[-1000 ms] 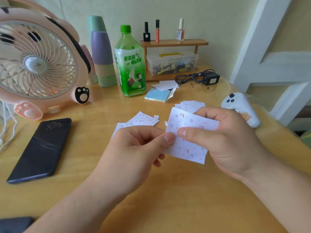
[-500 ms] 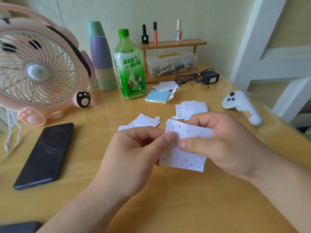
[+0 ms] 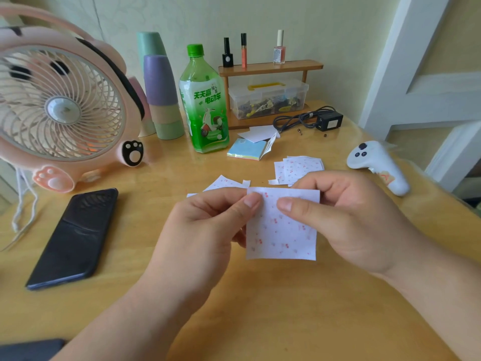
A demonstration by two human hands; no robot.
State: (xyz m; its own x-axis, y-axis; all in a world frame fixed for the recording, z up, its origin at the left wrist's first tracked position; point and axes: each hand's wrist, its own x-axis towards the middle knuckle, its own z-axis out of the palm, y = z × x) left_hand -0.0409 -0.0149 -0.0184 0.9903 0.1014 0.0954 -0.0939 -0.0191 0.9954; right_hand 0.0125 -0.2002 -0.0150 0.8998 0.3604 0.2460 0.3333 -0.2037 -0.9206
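Head view: nearest, over the wooden counter (image 3: pixel 260 313), the left grip (image 3: pixel 208 230) and right grip (image 3: pixel 356 222) each pinch the top edge of a white paper square (image 3: pixel 282 238) printed with small red marks, thumbs on its near face and fingers curled behind; the sheet hangs between them, lifted off the counter. To the left a dark phone (image 3: pixel 75 235) lies flat. Just beyond, patterned scraps (image 3: pixel 226 181) lie behind the left grip and a stack of patterned squares (image 3: pixel 302 166) behind the right, a white controller (image 3: pixel 377 165) further right. Farther back stand a coloured note pad (image 3: pixel 246 153), a green bottle (image 3: pixel 205 105), a pink fan (image 3: pixel 59 105), stacked cups (image 3: pixel 161 92) and a wooden shelf (image 3: pixel 270 66) over a clear box (image 3: pixel 268 97)
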